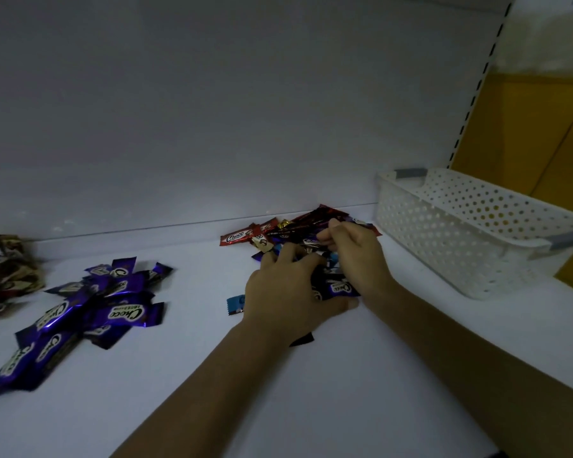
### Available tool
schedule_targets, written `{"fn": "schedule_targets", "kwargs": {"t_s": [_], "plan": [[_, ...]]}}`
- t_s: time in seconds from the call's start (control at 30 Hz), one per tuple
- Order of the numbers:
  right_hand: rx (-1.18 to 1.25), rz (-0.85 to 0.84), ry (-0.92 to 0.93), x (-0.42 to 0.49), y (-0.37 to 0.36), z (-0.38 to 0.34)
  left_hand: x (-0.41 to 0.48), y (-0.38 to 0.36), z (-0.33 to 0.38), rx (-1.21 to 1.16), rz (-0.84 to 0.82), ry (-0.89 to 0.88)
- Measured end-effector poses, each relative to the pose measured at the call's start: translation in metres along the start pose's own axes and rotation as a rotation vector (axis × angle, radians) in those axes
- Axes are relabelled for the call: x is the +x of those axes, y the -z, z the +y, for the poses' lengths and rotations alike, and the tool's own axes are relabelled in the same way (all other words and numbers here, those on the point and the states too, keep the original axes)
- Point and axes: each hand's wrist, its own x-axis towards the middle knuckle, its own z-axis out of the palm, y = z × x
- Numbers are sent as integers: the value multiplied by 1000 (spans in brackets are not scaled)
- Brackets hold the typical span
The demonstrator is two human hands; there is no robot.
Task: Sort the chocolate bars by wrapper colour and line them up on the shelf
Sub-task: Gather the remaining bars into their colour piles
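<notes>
A mixed pile of chocolate bars [298, 226] in red, purple and blue wrappers lies on the white shelf [212, 375] near its back wall. My left hand [285, 292] grips several purple bars [339, 288] at the pile's near side. My right hand [354, 252] has its fingers curled and pinches a bar at the top of the pile. A sorted heap of purple bars [86, 309] lies at the left. A heap of brown and beige bars [7, 279] sits at the far left edge. One blue bar [235, 304] pokes out beside my left hand.
A white perforated plastic basket [470, 233] with grey handles stands on the shelf at the right, close to the pile. A slotted shelf upright [477, 84] rises behind it, with yellow panels beyond. The shelf's front edge runs diagonally at the lower right.
</notes>
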Motion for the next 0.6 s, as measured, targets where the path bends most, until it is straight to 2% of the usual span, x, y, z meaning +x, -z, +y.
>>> {"fn": "schedule_targets", "kwargs": {"t_s": [0.17,0.23,0.27,0.37,0.4,0.5,0.6], "plan": [[35,34,-4,2,4,-1,-2,0,1,-95,86,-59],[-59,33,35,-1,6,0,-2,5,-1,-121,94,-72],[-166,14,78,-2,7,1,-2,9,-3,-110,67,-67],[-565,-101,208,-7,10,2,-7,16,-12,-57,-193,-40],[-632,-117,235,-9,10,1,-11,15,-13,-25,-241,-42],[-631,-131,263,-12,8,-2,-18,6,-13,0,-199,-50],[-452,-151,225,-14,6,-8,-17,4,-13,-109,-84,-63]]}}
